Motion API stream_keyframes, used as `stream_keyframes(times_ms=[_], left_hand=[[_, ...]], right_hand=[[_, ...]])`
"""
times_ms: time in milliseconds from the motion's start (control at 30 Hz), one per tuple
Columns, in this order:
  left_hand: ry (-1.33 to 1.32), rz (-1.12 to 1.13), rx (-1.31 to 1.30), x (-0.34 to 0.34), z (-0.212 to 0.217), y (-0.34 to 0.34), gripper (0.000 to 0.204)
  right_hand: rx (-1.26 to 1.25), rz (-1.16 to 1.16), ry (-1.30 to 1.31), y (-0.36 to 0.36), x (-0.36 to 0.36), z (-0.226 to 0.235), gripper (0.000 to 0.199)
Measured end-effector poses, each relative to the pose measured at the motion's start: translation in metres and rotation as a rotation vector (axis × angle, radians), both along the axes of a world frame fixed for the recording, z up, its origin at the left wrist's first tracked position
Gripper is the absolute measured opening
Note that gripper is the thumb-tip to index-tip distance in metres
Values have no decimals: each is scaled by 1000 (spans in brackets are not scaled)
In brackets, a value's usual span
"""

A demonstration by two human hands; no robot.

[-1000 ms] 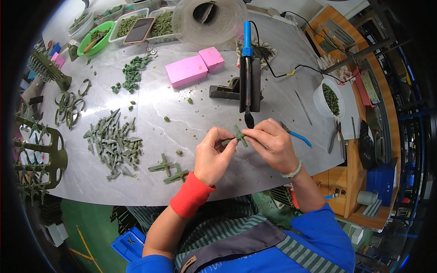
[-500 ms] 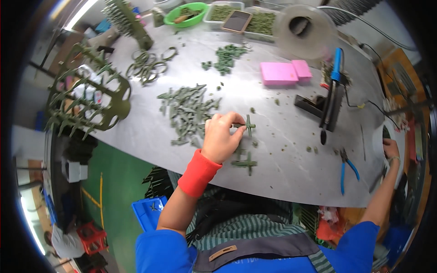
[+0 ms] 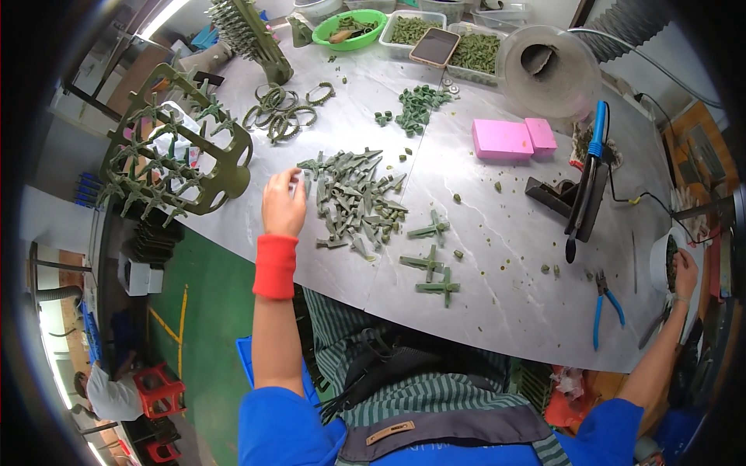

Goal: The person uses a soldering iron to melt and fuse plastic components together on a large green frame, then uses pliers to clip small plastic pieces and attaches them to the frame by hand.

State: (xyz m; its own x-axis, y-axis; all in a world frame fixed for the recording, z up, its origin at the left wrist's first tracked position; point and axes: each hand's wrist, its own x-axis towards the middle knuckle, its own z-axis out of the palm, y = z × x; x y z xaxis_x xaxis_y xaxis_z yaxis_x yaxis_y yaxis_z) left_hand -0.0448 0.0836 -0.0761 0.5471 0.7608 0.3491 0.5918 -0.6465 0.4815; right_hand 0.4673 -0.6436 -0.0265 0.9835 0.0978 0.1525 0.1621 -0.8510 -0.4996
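Note:
My left hand (image 3: 284,203) is at the left edge of a heap of dull green pointed pieces (image 3: 350,194), fingers bent and closed at a pale green piece (image 3: 307,182) there. Right of the heap lie three cross-shaped green pieces, the upper (image 3: 433,226), the middle (image 3: 423,263) and the lower (image 3: 440,287). At the table's far right my right hand (image 3: 684,273) dips its closed fingers into a white bowl (image 3: 659,262) with dark green bits inside; its fingertips are partly hidden.
A blue-handled tool (image 3: 597,140) rests on a black stand, with blue pliers (image 3: 608,303) nearer me. Pink blocks (image 3: 503,140), small green parts (image 3: 420,107), green rings (image 3: 280,109), a green rack (image 3: 203,144) and a phone (image 3: 434,46) lie around. A duct funnel (image 3: 544,85) stands behind.
My left hand has let go of a cross-shaped piece and moved left to the heap. Three crosses now lie on the table. My right hand stays at the bowl; the view has shifted slightly.

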Motion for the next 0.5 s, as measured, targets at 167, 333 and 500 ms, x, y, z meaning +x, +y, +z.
stream_keyframes(times_ms=[167, 333, 500], left_hand=[[91, -173, 297, 25, -6, 45, 20], [174, -293, 70, 25, -6, 65, 20], [182, -319, 79, 22, -13, 69, 17]], right_hand=[[472, 16, -126, 58, -81, 49, 28], [462, 287, 445, 126, -198, 76, 20], [90, 594, 438, 190, -269, 33, 13]])
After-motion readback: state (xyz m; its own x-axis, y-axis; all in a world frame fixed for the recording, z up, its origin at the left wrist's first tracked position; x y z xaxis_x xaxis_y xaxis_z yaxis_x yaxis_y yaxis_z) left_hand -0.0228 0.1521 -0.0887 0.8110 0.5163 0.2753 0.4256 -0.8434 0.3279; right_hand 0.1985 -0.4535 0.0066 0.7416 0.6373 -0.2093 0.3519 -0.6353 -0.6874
